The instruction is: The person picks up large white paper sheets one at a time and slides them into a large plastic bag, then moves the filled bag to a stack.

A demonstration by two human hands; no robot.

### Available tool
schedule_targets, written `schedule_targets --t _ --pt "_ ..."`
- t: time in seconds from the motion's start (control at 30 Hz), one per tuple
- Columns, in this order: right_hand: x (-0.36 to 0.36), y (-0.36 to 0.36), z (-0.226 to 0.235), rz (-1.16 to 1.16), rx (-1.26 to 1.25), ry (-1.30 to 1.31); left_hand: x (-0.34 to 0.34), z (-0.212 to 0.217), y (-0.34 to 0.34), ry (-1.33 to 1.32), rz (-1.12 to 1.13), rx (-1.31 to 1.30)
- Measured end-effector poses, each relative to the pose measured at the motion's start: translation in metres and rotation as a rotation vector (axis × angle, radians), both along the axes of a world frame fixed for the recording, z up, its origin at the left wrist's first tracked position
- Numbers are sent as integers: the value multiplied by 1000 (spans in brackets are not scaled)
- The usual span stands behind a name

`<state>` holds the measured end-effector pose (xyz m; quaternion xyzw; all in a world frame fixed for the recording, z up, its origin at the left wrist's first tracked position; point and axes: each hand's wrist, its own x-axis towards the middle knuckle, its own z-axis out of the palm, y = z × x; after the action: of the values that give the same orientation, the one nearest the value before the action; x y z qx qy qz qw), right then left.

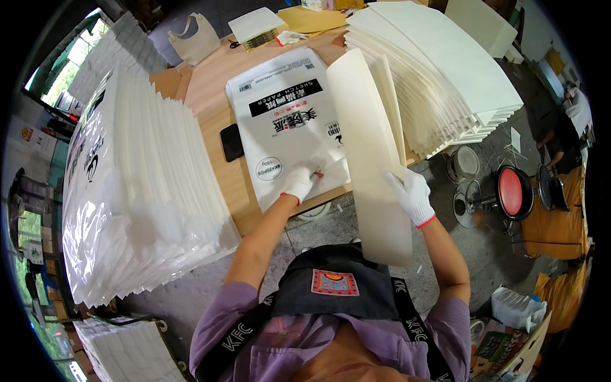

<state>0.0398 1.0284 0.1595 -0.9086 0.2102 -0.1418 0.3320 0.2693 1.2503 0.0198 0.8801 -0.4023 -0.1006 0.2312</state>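
Across the table lies a stack of clear-and-white printed plastic bags (280,149) with dark lettering. My left hand (299,183), in a white knit glove with a red cuff, rests on its near end, fingers bunched and pinching the top bag. Reddish fingertips show past the glove. To the right, a sheaf of cream paper sheets (369,165) stands on edge, bowed, its lower end hanging past the table's near edge. My right hand (410,196), gloved alike, grips its right side, thumb toward me; the other fingers are partly hidden behind the paper.
A tall pile of filled plastic packs (146,172) stands at left. Fanned paper stacks (439,70) cover the table's far right. A black phone (232,142) lies beside the bags. Farther back are a cream tote bag (195,39) and a paper block (256,27). A red-seated stool (514,193) stands right.
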Motion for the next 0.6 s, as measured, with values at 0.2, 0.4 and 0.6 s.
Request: schedule_targets --t 0.2,0.4,0.6 --pt "-42 15 47 165 -296 52 65 31 -17 243 -102 -240" --pt "-62 16 33 322 -561 173 137 128 -30 927 117 -801" --pt "-25 15 37 424 -674 414 50 177 -54 272 -183 -672"
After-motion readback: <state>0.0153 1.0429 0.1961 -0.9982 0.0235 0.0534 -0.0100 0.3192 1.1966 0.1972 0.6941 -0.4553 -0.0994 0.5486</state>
